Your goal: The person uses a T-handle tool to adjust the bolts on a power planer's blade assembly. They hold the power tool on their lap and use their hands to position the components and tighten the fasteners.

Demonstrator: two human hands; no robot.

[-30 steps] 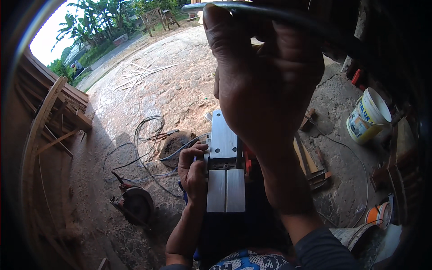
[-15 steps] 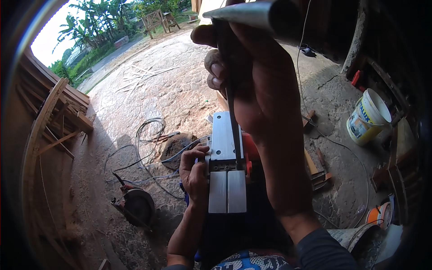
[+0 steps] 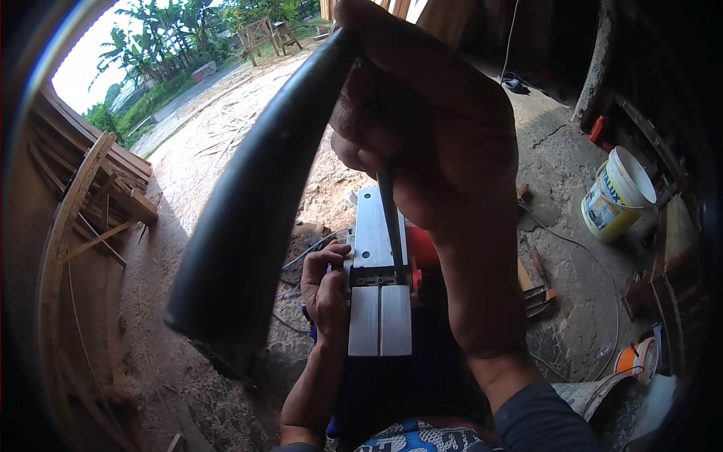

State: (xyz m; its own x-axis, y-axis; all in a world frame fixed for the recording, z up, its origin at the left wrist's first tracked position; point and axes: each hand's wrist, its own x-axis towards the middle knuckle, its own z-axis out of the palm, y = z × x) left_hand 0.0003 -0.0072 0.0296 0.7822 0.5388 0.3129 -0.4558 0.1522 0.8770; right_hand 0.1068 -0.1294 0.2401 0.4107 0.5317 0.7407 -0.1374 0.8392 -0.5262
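An electric planer lies upside down on my lap, its two silvery sole plates facing up and a dark blade slot between them. My left hand is closed on the planer's left side. High in front, my right hand is closed around a wrench with a thin metal shaft and a thick dark cylindrical handle. The shaft's lower end meets the blade slot at its right side. The handle juts toward the lower left, close to the camera. My right hand covers the joint between handle and shaft.
A circular saw sits on the floor at left, mostly behind the wrench handle. Stacked timber leans along the left wall. At right stand a white-and-yellow bucket and a smaller orange-and-white tub. A cable crosses the floor.
The wrench handle has swung round, from pointing right at the top to pointing down to the left. My right hand has turned with it. My left hand and the planer have stayed put.
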